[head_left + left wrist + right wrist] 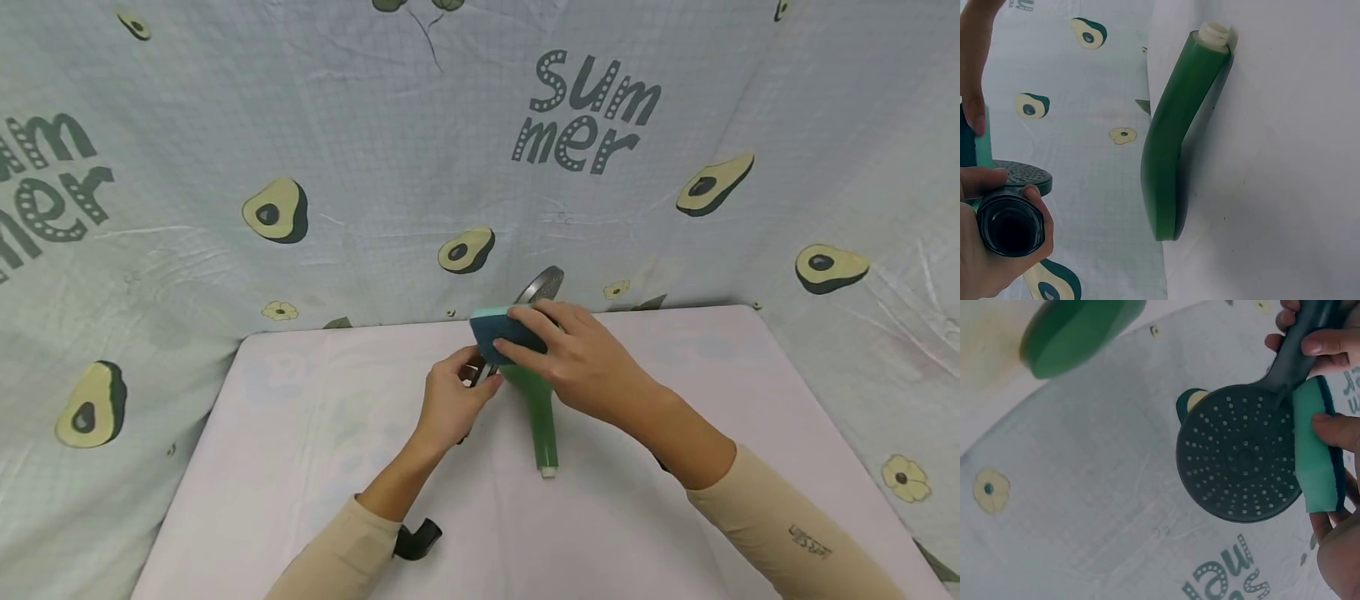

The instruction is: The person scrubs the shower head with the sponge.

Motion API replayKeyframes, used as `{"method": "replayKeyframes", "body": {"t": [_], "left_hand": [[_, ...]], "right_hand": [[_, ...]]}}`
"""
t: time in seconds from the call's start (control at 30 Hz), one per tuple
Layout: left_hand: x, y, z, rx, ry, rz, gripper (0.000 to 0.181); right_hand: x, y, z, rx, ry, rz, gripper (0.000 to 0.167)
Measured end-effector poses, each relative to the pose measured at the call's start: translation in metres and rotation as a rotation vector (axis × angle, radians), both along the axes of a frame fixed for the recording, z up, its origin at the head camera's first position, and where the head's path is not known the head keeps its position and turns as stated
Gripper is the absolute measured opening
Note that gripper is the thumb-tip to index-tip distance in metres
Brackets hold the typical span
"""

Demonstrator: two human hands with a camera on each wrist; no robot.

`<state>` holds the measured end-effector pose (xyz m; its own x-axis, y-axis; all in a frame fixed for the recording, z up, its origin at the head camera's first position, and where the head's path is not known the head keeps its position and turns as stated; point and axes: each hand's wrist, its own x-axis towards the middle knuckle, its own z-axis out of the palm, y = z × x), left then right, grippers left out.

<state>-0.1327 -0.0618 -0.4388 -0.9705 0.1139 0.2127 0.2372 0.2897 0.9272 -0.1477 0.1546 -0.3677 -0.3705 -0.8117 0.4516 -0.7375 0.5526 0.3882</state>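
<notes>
My left hand [456, 396] grips the handle of a dark handheld shower head [1235, 456], its round nozzle face tilted up in the head view. In the left wrist view the handle's hollow end [1011, 226] points at the camera. My right hand [581, 358] pinches a sponge [504, 335], teal on one side and dark blue on the other. The right wrist view has the sponge's teal side [1315, 456] against the edge of the nozzle face. Part of the handle is hidden behind fingers and sponge.
A green curved handle-like piece [542, 425] with a white threaded end [1213, 34] lies on the pale table [360, 433], just below the hands. A black bent piece [420, 540] shows beside the left sleeve. Behind the table hangs an avocado-print cloth [375, 167].
</notes>
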Motion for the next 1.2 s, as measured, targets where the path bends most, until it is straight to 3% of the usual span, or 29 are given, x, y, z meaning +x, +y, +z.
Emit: {"method": "replayKeyframes", "body": {"t": [0.17, 0.3, 0.43, 0.63, 0.83, 0.97, 1.2], "left_hand": [[0.002, 0.000, -0.002, 0.053, -0.026, -0.041, 0.035], [0.001, 0.001, -0.002, 0.076, -0.024, -0.042, 0.052], [-0.001, 0.001, -0.001, 0.144, -0.070, -0.041, 0.059], [-0.004, 0.003, 0.001, 0.357, -0.155, -0.057, 0.038], [-0.006, 0.005, 0.006, 0.531, -0.189, -0.050, 0.037], [-0.007, 0.006, 0.010, 0.567, -0.192, -0.055, 0.034], [-0.011, 0.008, 0.017, 0.551, -0.183, 0.008, 0.039]], "right_hand": [[0.005, 0.005, 0.002, -0.184, -0.209, 0.048, 0.059], [0.011, 0.015, 0.010, -0.307, -0.318, 0.085, 0.057], [0.015, 0.027, 0.015, -0.356, -0.315, 0.070, 0.039], [0.016, 0.044, 0.015, -0.403, -0.324, 0.023, 0.042], [0.018, 0.055, 0.012, -0.436, -0.344, -0.008, 0.040], [0.019, 0.058, 0.009, -0.441, -0.333, -0.008, 0.049], [0.018, 0.057, 0.003, -0.414, -0.311, -0.003, 0.047]]}}
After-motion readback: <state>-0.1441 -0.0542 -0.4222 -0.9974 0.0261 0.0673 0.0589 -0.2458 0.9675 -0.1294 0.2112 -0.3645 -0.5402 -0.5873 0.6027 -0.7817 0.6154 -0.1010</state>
